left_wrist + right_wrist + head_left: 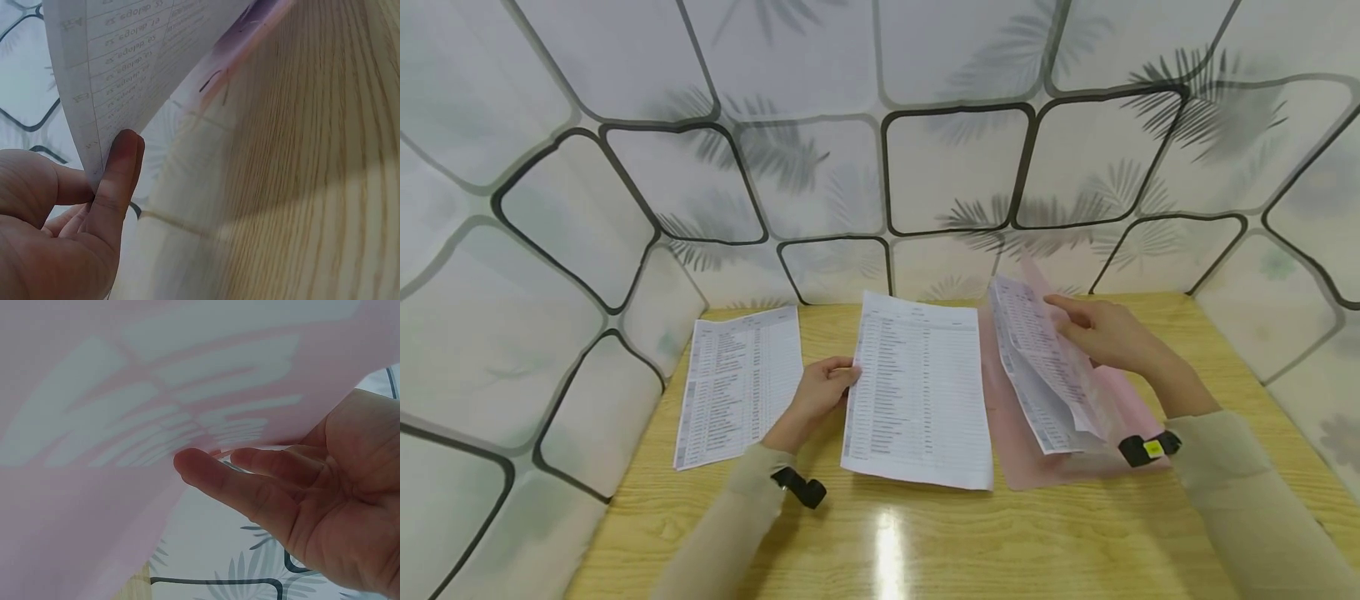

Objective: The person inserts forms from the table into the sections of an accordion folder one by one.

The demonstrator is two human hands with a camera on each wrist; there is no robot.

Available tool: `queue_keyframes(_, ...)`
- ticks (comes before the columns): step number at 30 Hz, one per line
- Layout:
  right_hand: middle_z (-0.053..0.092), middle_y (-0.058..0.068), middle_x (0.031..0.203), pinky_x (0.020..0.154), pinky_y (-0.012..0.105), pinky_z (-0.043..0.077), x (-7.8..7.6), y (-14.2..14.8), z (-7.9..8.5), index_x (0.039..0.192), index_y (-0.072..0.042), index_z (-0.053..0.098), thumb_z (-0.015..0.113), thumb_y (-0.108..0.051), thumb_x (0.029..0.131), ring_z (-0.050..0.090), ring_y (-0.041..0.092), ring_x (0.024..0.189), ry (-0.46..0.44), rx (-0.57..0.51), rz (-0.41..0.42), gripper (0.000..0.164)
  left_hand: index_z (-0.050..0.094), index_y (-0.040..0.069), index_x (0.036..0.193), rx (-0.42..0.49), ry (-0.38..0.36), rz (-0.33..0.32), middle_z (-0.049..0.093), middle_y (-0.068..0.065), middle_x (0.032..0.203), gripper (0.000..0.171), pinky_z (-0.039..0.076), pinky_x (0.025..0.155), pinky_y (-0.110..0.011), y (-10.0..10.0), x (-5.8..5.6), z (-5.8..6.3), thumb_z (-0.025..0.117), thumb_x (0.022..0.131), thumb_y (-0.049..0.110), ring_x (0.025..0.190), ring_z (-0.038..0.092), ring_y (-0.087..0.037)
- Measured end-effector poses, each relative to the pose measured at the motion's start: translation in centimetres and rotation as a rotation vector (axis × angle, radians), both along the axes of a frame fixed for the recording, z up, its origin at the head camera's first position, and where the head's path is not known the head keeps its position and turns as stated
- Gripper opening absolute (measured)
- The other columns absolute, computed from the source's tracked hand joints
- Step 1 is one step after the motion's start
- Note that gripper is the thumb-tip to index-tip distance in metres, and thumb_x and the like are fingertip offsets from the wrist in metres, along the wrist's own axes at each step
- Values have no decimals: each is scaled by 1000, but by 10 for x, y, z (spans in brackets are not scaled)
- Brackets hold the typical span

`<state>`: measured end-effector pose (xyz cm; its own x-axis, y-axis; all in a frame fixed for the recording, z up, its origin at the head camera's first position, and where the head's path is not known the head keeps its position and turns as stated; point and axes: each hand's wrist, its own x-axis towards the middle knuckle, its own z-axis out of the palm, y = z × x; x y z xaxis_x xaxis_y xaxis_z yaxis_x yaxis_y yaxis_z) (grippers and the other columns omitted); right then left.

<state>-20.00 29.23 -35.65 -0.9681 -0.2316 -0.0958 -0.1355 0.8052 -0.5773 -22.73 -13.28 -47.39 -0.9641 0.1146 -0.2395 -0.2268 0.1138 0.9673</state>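
Note:
In the head view, my left hand (824,388) pinches the left edge of a white printed list sheet (917,392), which is raised in front of me. The left wrist view shows that paper (125,69) between the thumb and fingers (119,169). To the right, my right hand (1108,333) pinches the edge of a translucent pink folder (1011,471). Printed sheets (1037,358) stand partly fanned within the folder, tilted up. Up close in the right wrist view, the pink cover (75,506) passes between thumb and fingers, with bright light patches on it.
More printed sheets (737,387) lie at the left of the wooden table (820,550). Patterned fabric walls (955,175) rise behind the table and along both sides. Each wrist wears a black strap (801,487) with a small device.

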Motion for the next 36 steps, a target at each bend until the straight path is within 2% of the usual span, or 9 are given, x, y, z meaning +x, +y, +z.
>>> queue_keyframes(9,66,24,112,59,32,59,0,2,0,163,-7,37,53,-23,109,62,21,80,-2,20,1,59,65,-8,134,24,10,-10,77,-25,115,34,59,65,-26,18,-2,2,63,104,8,73,71,-11)
queue_keyframes(14,62,15,94,60,32,59,0,-1,1,163,-8,39,53,-22,108,60,20,76,3,24,-7,58,66,-6,134,37,-12,11,78,-22,115,34,59,66,-25,23,-5,3,65,104,10,75,72,-12)
queue_keyframes(16,55,9,85,59,31,58,0,-1,2,163,-8,39,53,-21,108,57,19,72,3,25,-10,58,66,-6,134,46,-21,19,78,-22,115,34,60,66,-25,25,-6,5,65,104,10,75,72,-12)
queue_keyframes(19,51,6,81,59,31,58,0,-1,2,163,-8,39,53,-19,108,54,18,67,4,18,-9,58,65,-7,134,57,-30,36,77,-23,116,35,60,66,-25,28,-7,6,65,104,10,75,72,-12)
queue_keyframes(22,56,9,87,58,31,58,0,-1,2,162,-8,40,54,-19,108,52,17,63,7,11,-9,58,64,-7,135,55,-30,50,76,-24,117,36,58,64,-24,32,-7,7,64,104,11,74,70,-11)
queue_keyframes(27,61,14,93,59,32,59,0,-2,3,162,-8,40,54,-20,108,55,18,68,13,18,-9,57,63,-7,136,69,-35,65,77,-23,115,37,55,61,-21,38,-7,5,65,104,12,70,68,-10)
queue_keyframes(33,65,25,117,59,32,58,0,-3,3,162,-8,40,53,-20,108,56,19,69,7,17,-7,58,63,-9,136,120,-37,82,77,-23,116,37,57,62,-21,46,-7,5,64,104,10,73,69,-10)
queue_keyframes(36,66,26,118,59,32,58,0,-3,4,162,-8,40,53,-21,108,57,20,69,9,26,-4,57,63,-8,136,118,-44,87,78,-21,113,38,57,62,-20,50,-6,6,65,104,12,72,69,-10)
